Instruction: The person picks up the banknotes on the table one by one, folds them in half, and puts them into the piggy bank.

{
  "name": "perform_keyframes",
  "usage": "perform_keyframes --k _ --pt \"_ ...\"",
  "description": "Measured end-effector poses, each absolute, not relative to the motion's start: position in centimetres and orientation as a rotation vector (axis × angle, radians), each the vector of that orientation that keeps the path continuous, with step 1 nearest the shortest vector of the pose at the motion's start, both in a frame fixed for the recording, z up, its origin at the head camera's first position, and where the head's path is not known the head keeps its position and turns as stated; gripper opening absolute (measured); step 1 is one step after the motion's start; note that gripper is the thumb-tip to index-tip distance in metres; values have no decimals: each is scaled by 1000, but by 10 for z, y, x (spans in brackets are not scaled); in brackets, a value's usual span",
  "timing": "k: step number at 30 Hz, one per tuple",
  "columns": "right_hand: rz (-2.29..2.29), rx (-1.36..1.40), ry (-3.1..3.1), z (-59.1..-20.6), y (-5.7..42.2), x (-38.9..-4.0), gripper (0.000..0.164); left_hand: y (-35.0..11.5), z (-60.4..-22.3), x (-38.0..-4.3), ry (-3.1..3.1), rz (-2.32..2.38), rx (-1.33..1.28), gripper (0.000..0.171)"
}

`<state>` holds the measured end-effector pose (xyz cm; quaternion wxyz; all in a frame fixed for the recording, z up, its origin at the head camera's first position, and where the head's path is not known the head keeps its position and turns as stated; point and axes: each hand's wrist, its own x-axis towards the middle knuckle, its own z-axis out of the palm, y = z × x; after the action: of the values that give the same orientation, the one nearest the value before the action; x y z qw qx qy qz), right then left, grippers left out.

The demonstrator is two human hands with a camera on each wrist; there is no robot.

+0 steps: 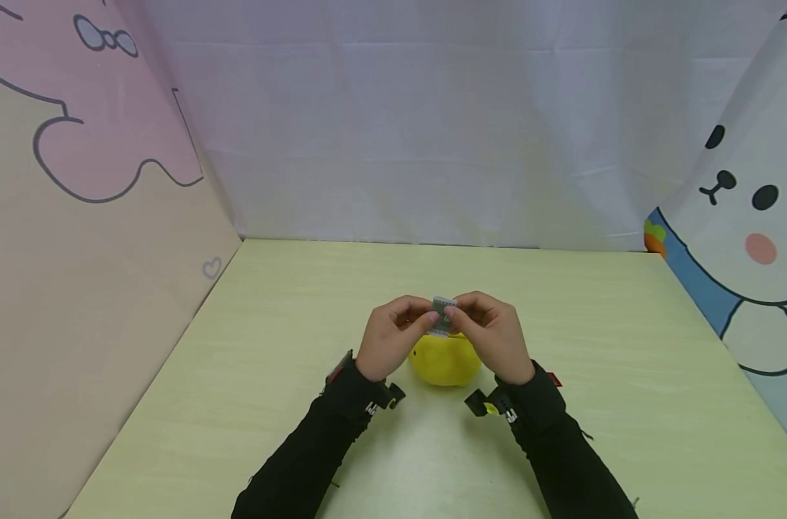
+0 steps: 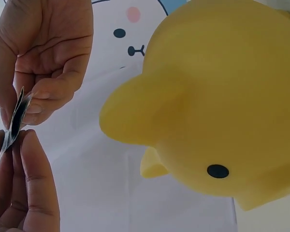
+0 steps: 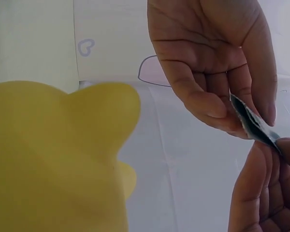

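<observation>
Both hands meet over a yellow pig-shaped figure (image 1: 445, 364), perhaps a piggy bank, near the table's middle. Between them is a small grey-green folded paper note (image 1: 440, 305). In the head view my left hand (image 1: 396, 331) pinches its left edge, while my right hand (image 1: 494, 337) pinches the right edge. Seen edge-on from the left wrist, the note (image 2: 15, 122) shows parted layers. The right wrist view shows a dark fold in the note (image 3: 253, 124). The figure's ear (image 2: 135, 113) and black eye (image 2: 218, 171) show beside the hands; its top is partly hidden in the head view.
A pale yellow-green table (image 1: 290, 288) lies under everything. White cloth (image 1: 400, 144) hangs behind it. Walls with cartoon drawings stand at the left (image 1: 108, 288) and right (image 1: 711, 238). Small black devices are strapped to both wrists over black sleeves (image 1: 316, 447).
</observation>
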<state>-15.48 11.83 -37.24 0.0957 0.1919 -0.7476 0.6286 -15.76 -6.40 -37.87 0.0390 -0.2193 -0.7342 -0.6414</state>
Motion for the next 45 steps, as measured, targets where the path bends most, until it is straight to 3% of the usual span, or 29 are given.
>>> perform_keyframes --k 45 --pt "1882 527 -2153 -373 119 -156 10 -67 -375 -156 -2210 -2085 -756 20"
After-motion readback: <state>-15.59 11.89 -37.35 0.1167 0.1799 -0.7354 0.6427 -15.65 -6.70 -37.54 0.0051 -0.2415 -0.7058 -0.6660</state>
